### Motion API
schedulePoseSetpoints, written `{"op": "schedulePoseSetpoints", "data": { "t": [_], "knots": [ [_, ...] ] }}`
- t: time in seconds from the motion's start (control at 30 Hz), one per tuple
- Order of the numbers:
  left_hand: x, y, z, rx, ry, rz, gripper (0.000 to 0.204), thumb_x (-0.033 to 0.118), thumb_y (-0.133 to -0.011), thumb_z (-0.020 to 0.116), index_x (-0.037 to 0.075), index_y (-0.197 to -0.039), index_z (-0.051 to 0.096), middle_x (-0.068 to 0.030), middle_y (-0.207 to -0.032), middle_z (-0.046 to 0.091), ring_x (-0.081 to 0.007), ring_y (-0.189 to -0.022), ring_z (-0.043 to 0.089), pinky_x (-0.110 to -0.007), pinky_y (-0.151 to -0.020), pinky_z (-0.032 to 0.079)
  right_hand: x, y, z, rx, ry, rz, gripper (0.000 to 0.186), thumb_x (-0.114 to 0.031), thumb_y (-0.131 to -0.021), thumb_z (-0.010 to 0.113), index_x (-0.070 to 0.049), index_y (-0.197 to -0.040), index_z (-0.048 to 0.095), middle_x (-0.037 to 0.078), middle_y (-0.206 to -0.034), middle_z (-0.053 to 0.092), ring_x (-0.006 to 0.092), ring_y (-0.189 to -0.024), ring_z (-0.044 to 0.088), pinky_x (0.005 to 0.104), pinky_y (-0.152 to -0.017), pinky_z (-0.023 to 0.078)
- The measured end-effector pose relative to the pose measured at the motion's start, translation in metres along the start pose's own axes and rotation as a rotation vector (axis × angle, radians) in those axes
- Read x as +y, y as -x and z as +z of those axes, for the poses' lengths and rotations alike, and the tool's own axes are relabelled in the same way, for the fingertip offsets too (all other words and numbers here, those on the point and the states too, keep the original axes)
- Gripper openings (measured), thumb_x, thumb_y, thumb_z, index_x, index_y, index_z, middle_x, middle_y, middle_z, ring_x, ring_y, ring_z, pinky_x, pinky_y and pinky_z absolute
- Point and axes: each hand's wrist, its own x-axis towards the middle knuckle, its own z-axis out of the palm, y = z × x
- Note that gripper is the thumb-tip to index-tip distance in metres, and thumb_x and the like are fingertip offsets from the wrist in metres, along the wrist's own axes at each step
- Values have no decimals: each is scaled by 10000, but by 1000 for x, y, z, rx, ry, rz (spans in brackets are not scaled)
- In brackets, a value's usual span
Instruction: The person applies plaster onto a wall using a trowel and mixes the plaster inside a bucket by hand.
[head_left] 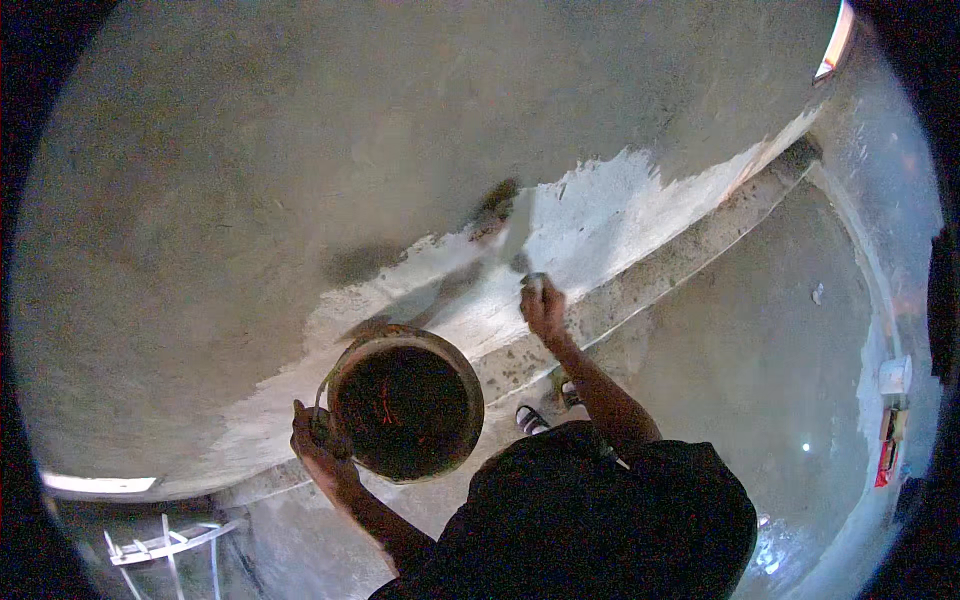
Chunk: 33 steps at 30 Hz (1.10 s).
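Grey rendered wall (250,150), seen from above by the worker, fills most of the field, with the floor (720,330) beyond to the right. Along the wall's lower part runs a pale, ragged-edged coat (590,215), brightest just ahead of the right hand and thinner toward the left. Judged from this distribution, work is partial: the low strip is largely covered, whereas the broad expanse above is uncoated, if it is to be covered at all. At the foot of the wall lies a speckled concrete ledge (640,280). The bucket (475,400) is at the left hand, in front of the pale strip; its interior is dark with a few reddish streaks, and how much it contains cannot be told. Left hand (322,450): fingers closed at the bucket's side, by its handle. Right hand (544,312): fingers curled round a small object (535,281), its kind indistinct, near the coat; contact with the wall cannot be determined
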Motion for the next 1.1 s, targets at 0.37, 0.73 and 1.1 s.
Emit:
{"op": "schedulePoseSetpoints", "data": {
  "t": [0.37, 0.73, 1.1],
  "knots": [
    [-7, -1, -8, 18, 52, -10, 355, 357, -833, 477, 139, -564, 399, 52, -481, 297, -53, -386, 265, -206, -349, 201, 6, -21, 29, -170, 36, -212, 155, -198, -840, 503, -51, -794, 514, 23, -516, 492, 109, -399, 452, 241, -369, 345],
    [1, 9, 5, 71, 51, -50, 353, 361, -827, 490, 149, -561, 396, 52, -491, 329, -54, -378, 269, -208, -338, 195, -40, 0, -6, -53, 365, -243, 197, -199, -852, 468, -21, -766, 469, 77, -489, 422, 136, -422, 415, 282, -407, 341],
    [5, 7, 7, 7, -36, 5, 355, 352, -825, 497, 144, -557, 391, 50, -507, 337, -57, -403, 295, -205, -380, 235, -14, -43, 4, 53, 595, -271, 177, -147, -814, 525, -12, -862, 422, 190, -569, 508, 376, -507, 508, 424, -434, 389]
  ]
}}
